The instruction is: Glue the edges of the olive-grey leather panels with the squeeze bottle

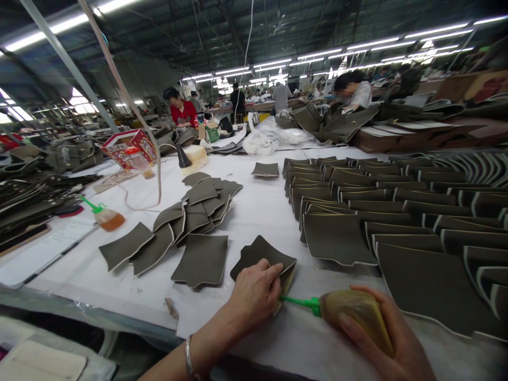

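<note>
Gripping bottle [355, 317] in half-closed right hand [391, 338], tilted panel [255, 254] in curled left hand [256, 291], over white table [260, 209] beside rows of pieces [333, 235], in workshop [151, 79] under strip lights [51, 29], with people [183, 111] beyond

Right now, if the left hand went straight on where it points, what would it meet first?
Probably the rows of dark pieces at right, beyond the piece under the left hand; depth is unclear.

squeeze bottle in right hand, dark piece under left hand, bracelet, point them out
Squeeze bottle [352, 307], head view: its body
Dark piece [258, 252], head view: uncovered upper face
Bracelet [188, 355], head view: its band
</note>
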Available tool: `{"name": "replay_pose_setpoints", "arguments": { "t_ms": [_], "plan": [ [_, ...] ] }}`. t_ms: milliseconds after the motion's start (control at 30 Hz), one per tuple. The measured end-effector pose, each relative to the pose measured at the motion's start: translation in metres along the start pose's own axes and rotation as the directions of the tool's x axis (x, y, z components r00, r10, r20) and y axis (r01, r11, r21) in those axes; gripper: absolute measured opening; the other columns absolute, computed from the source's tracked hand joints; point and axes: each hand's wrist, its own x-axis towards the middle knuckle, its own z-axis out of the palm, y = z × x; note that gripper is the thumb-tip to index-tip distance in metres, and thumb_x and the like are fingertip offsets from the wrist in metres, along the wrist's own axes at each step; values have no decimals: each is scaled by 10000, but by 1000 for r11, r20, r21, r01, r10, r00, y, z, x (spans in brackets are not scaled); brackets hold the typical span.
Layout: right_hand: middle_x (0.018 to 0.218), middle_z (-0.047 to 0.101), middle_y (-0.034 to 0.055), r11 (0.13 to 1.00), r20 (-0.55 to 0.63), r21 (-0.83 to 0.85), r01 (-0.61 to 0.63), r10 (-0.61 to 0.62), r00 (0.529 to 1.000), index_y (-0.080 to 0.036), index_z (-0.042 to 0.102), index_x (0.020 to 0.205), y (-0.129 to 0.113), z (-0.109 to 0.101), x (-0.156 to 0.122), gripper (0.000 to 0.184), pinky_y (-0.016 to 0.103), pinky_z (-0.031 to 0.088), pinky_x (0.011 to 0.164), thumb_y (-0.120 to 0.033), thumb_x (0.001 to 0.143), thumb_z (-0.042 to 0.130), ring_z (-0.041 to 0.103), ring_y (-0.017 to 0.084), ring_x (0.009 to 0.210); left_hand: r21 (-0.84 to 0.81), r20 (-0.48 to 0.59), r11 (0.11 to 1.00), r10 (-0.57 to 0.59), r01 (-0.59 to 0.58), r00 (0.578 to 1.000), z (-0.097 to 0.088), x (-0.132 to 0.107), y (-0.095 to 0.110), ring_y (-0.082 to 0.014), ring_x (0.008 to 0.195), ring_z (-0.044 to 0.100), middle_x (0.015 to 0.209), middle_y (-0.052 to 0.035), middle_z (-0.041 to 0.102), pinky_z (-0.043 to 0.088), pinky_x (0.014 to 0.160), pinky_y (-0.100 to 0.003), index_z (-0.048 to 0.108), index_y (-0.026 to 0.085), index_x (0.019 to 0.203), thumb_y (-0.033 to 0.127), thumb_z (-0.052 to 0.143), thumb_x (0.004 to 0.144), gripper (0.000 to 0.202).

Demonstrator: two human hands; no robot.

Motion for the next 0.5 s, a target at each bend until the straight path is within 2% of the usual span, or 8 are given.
{"name": "replay_pose_setpoints", "arguments": {
  "t_ms": [200,400,500],
  "plan": [
    [1073,570,-6,996,-126,-68,49,-57,990,-271,525,1150,-10,-3,14,525,301,444,799,-655,802,606,566,220,907,21,9,1000,13,-13,1000,0,4,-4,-187,781,632,899,-29,633,431,669,-277,645,278,1231,203,402,920,402],
    [1095,577,-13,999,-45,-8,36,-37,998,-278,532,1136,-6,-2,11,499,304,440,824,-634,798,622,571,227,935,-30,66,999,36,-34,997,-6,9,-6,-199,862,644,938,-33,666,443,725,-276,627,253,1268,184,410,894,438],
    [1105,576,-21,998,-88,-34,61,-64,994,-284,533,1139,-7,-3,20,489,312,433,826,-633,807,617,574,221,932,-13,82,999,41,-40,996,-7,11,-4,-195,835,641,942,-23,674,442,701,-273,598,280,1306,173,409,875,482]
  ]
}}
